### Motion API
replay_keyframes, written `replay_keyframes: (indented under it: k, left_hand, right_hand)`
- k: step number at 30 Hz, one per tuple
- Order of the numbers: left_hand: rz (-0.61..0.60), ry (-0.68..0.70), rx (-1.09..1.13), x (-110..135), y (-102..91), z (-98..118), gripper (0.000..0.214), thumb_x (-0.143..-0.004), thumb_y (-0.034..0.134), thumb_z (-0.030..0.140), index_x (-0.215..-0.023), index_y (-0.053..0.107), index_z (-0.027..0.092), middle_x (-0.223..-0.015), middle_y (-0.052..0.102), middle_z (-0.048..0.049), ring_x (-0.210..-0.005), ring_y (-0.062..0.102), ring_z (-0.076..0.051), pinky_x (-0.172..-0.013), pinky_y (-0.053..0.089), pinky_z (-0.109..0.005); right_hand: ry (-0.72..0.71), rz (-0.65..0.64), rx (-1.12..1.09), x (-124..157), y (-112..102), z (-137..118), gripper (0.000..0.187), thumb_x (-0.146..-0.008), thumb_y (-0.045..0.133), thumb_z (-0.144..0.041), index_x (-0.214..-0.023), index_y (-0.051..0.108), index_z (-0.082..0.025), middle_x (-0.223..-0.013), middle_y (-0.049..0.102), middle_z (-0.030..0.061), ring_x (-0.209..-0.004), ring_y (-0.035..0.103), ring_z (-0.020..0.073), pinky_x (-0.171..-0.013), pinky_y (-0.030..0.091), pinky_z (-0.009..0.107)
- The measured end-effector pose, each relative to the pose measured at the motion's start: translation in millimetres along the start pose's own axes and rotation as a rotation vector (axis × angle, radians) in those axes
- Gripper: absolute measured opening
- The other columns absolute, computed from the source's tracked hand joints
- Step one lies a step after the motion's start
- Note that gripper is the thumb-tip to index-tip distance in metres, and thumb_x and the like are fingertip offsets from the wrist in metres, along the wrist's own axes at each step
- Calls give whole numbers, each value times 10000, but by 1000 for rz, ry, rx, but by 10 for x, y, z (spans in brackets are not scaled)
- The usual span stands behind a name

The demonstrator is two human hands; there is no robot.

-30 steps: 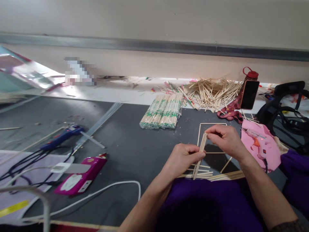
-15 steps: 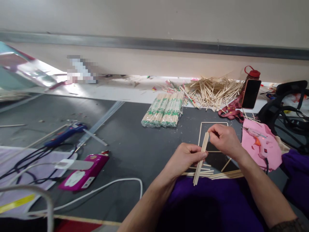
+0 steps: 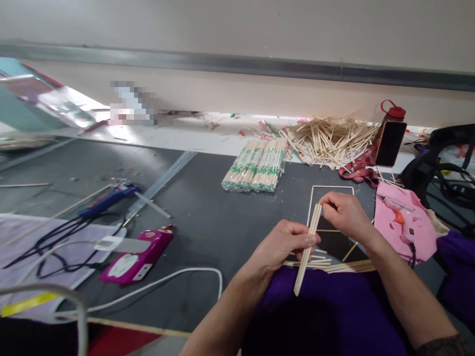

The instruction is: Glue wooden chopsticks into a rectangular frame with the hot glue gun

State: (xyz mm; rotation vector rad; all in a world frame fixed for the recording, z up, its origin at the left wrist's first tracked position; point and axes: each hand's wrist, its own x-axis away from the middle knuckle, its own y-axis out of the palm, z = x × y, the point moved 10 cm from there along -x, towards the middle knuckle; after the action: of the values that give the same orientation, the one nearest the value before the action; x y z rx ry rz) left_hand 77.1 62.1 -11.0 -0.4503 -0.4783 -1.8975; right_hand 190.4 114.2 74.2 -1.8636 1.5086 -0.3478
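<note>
A small bundle of thin wooden sticks point(image 3: 308, 263) slants in front of me, its lower end over my purple clothing. My left hand point(image 3: 287, 242) is closed around the middle of the bundle, thumb on top. At the upper end, the fingertips of my right hand point(image 3: 343, 212) pinch together against the sticks. Behind my hands lies a thin rectangular stick frame point(image 3: 333, 187) on the dark tabletop, partly covered by them. More loose sticks point(image 3: 351, 266) rest along the table's near edge.
Wrapped stick packs point(image 3: 255, 165) lie ahead, before a loose stick pile point(image 3: 334, 141). At right are a pink glue gun point(image 3: 404, 220) on pink material, a phone point(image 3: 391, 144) and a red-capped bottle point(image 3: 395, 111). A blue glue gun point(image 3: 109, 200), magenta device point(image 3: 137, 256) and cables lie left.
The lower end of the bundle has dropped slightly toward me. Both hands keep nearly the same place and grip. The view has shifted a little, so the table items appear further right.
</note>
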Motion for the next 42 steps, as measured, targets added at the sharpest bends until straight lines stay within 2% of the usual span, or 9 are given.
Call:
replay_keyframes:
  k: [3,8,14,23,27,30,34,38,42]
  left_hand:
    - [-5,-17,49,-15,-4,-49,231,-560,750,367,-631,687,156,-480,611,13,-430,537,-101,-488,412,-226]
    - [-44,-39,104,-29,12,-122,216,-576,753,350,-646,686,158,-474,600,18,-414,530,-96,-470,409,-220]
    - [-85,-74,210,44,-14,-226,235,-554,777,354,-624,681,150,-438,576,16,-358,480,-84,-414,392,-218]
    - [-113,-75,247,80,17,-224,241,-498,790,348,-571,684,144,-413,578,5,-322,477,-86,-359,395,-196]
    - [-116,-59,254,94,25,-226,248,-512,794,345,-583,684,134,-430,588,-3,-336,484,-82,-370,404,-196]
    - [-117,-46,236,106,38,-201,252,-517,792,349,-589,686,132,-439,595,-7,-342,504,-92,-369,388,-200]
    - [-110,-26,180,133,40,-152,228,-518,789,330,-598,701,135,-449,610,-16,-355,523,-100,-376,374,-199]
    - [-106,0,131,146,20,-109,212,-529,782,318,-606,708,135,-466,619,-17,-388,535,-104,-423,403,-214]
    - [82,100,191,106,-228,13,231,-545,786,324,-669,715,142,-494,613,5,-431,527,-93,-476,422,-220]
  right_hand:
    - [-87,56,154,28,-12,-93,185,-809,475,-148,-817,658,-178,-776,682,41,-681,597,143,-629,378,247]
    - [-149,48,197,52,16,-119,195,-821,455,-134,-827,646,-173,-771,673,38,-666,589,138,-616,370,244]
    - [-387,27,202,114,60,-304,196,-848,442,-140,-844,635,-173,-768,644,39,-648,548,126,-602,354,238]
    - [-387,43,0,111,-2,-332,204,-802,446,-107,-783,640,-169,-718,634,23,-636,551,107,-605,384,211]
    - [-291,16,-122,72,-20,-270,196,-771,448,-127,-738,635,-179,-683,624,3,-608,530,98,-590,381,211]
    - [-99,-47,-314,35,42,-93,159,-737,466,-162,-717,623,-181,-595,570,-34,-534,485,83,-526,355,199]
    - [172,-238,-687,69,339,128,114,-696,491,-223,-705,596,-179,-531,509,-64,-435,431,64,-440,320,183]
    - [337,-379,-970,133,584,195,118,-661,541,-296,-683,553,-181,-524,503,-67,-388,382,52,-386,307,178]
    - [371,-397,-898,180,538,176,105,-685,502,-275,-633,513,-185,-538,507,-56,-393,395,53,-381,319,176]
